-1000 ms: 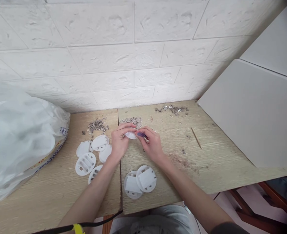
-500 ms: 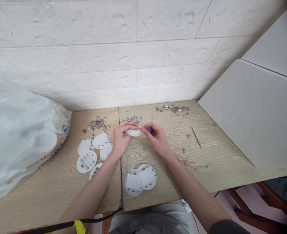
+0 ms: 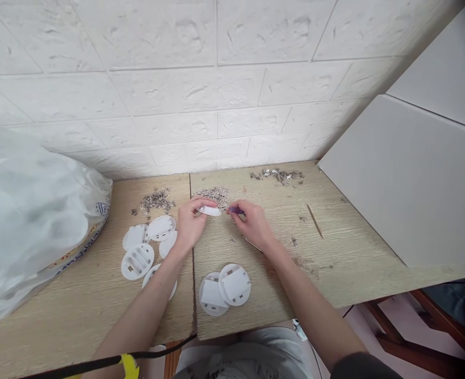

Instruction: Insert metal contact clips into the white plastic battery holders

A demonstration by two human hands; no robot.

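My left hand [image 3: 188,222] is closed on a round white plastic disc [image 3: 209,210], held edge-on above the wooden table [image 3: 335,263]. My right hand [image 3: 251,223] pinches a small purple-handled tool [image 3: 235,210], its tip pointing at the disc with a small gap between them. A pile of small metal pieces [image 3: 215,193] lies just behind both hands.
Several white discs [image 3: 145,250] lie left of my left arm and two more discs [image 3: 224,287] near the front edge. More metal pieces [image 3: 157,200] and a second scatter [image 3: 279,175] lie by the wall. A wooden stick [image 3: 315,221], a plastic bag [image 3: 30,221] and a white panel [image 3: 406,179] flank the table.
My hands have drawn slightly apart. The disc has tipped from facing me to nearly edge-on, and my right hand with the tool has shifted a little to the right.
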